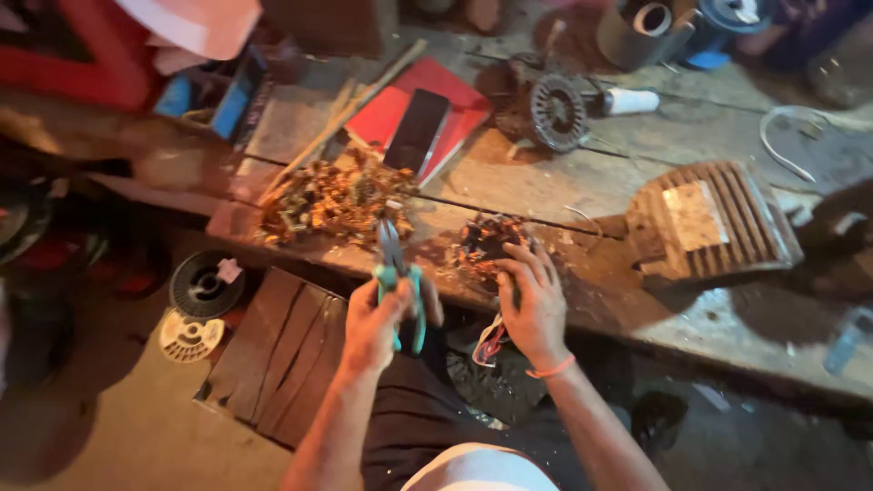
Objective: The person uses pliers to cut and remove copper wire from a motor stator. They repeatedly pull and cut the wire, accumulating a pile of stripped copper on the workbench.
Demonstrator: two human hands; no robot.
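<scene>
On our messy wooden bench (pixel 564 182), our left hand (pixel 371 323) squeezes green pliers (pixel 397 273). Our right hand (pixel 536 305) lies flat and open on the coil (pixel 486 244). The pliers could pinch those fingers if they slip.

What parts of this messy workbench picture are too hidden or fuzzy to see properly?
- Head view: the right hand covers part of the round coil part it rests on.
- The left hand hides the green pliers' grip.
- Scrap pile: pieces blurred together.
- Bottle: dim near the right edge.
</scene>
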